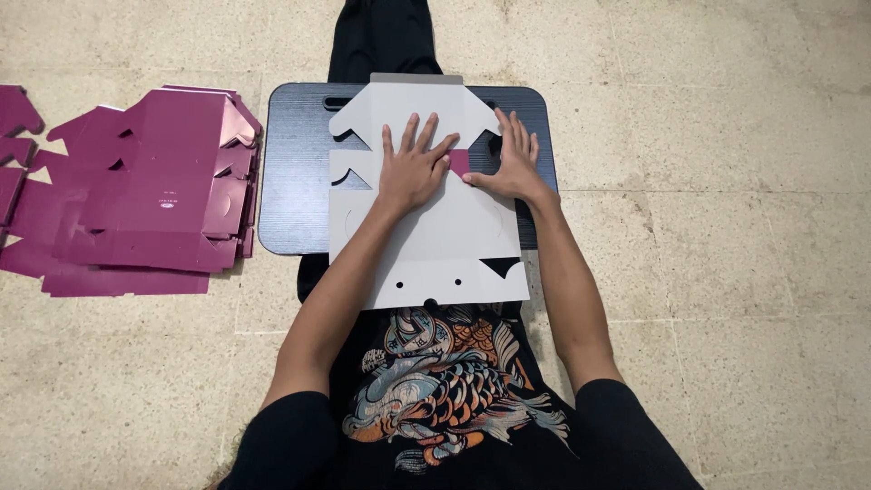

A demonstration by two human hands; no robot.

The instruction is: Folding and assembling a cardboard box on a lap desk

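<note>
From the head camera, looking straight down, a person sits on a pale stone floor (726, 272) with a small dark tabletop (295, 181) across the lap. On it lies a flat die-cut carton blank (435, 245), grey side up, its long axis running away from the body toward the far edge of the tabletop, with the near end overhanging toward the printed black shirt (435, 390). Both hands lie open and flat on the far half of the blank, gripping nothing. The left hand (413, 168) presses near the middle with fingers spread and pointing away. The right hand (514, 163) lies just beside it toward the right edge of the blank, palm down, its thumb reaching inward. Between the two hands a small magenta flap (460, 161) shows, the coloured face of the card turned up; the left fingertips and the right thumb meet it from either side, so neither hand is clearly nearer to it. Well apart, on the floor to the person's left, lies a loose stack of magenta carton blanks (136, 191), flat and overlapping, untouched by either hand.
</note>
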